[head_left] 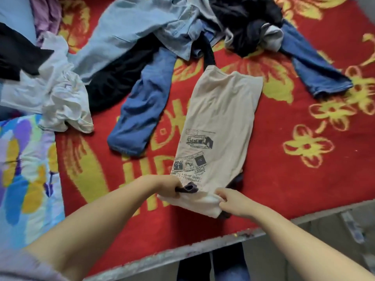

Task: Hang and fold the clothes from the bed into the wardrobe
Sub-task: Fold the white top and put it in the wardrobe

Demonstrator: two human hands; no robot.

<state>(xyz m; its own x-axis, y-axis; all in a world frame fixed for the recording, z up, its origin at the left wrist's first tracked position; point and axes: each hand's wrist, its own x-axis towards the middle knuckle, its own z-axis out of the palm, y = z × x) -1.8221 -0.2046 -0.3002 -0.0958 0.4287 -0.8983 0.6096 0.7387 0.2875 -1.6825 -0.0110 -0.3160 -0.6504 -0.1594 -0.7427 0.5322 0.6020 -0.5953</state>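
Beige T-shirt [221,118] with dark prints, blue jeans [142,110], red bedspread [304,179] with yellow, seemingly floral, motifs.

even, soft daylight, faint shadows; slight motion blur, wide-angle bending at edges.

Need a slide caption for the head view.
Both hands, left and right, grip the near end of a beige T-shirt on the red blanket.

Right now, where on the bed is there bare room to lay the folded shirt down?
Bare blanket lies right of the beige T-shirt, below the jeans leg. A smaller patch sits between the floral quilt and the other jeans leg. The far side is crowded with piled clothes.
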